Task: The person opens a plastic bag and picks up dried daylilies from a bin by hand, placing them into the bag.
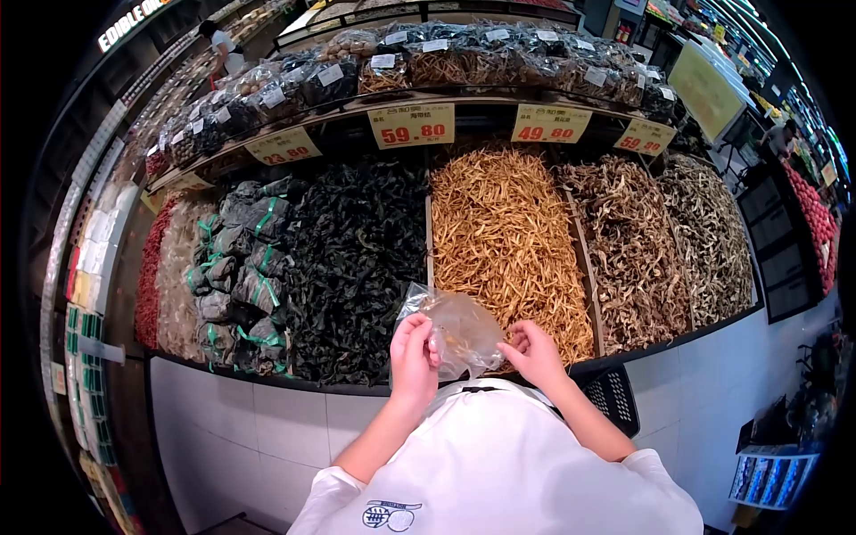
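A clear plastic bag point(464, 332) is stretched between my two hands, low over the front of the bins. My left hand point(415, 350) has its fingers closed on the bag's left side. On the right side, my right hand point(530, 348) pinches the bag's edge between thumb and fingers. Behind and below the bag lie golden dried strips point(504, 223) in a bin, with dark dried seaweed point(361, 259) in the bin to the left. Some golden pieces show through the plastic; whether they are inside it I cannot tell.
Brown dried goods point(629, 250) fill bins at the right, and green-tied dark bundles point(254, 232) lie at the left. Price signs point(412, 127) line a shelf of packed bags point(437, 64). A black basket point(611, 399) stands near my right forearm. A person point(223, 49) is far back left.
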